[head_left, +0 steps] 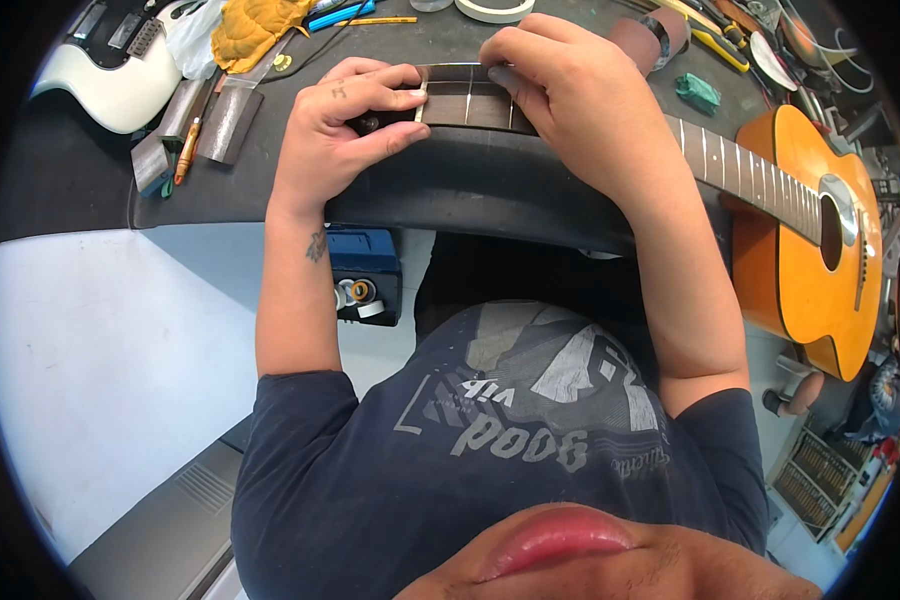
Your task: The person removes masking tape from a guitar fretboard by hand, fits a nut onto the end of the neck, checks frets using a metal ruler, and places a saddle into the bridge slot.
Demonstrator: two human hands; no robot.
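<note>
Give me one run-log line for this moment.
left hand: at nut | right hand: at fretboard | acoustic guitar: neck over black workbench

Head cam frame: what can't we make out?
All in the head view:
Headstock: mostly hidden behind the left hand.
Guitar neck: one stretch hidden behind the right hand and forearm.
Right fingers: can't tell if they pinch anything; the hand itself covers it.
White guitar: cut off by the top edge.
Small lettering on the shirt: too small to read.

Left fingers (375, 98) at the nut (421, 112), right fingers (525, 48) at guitar fretboard (488, 108).
</note>
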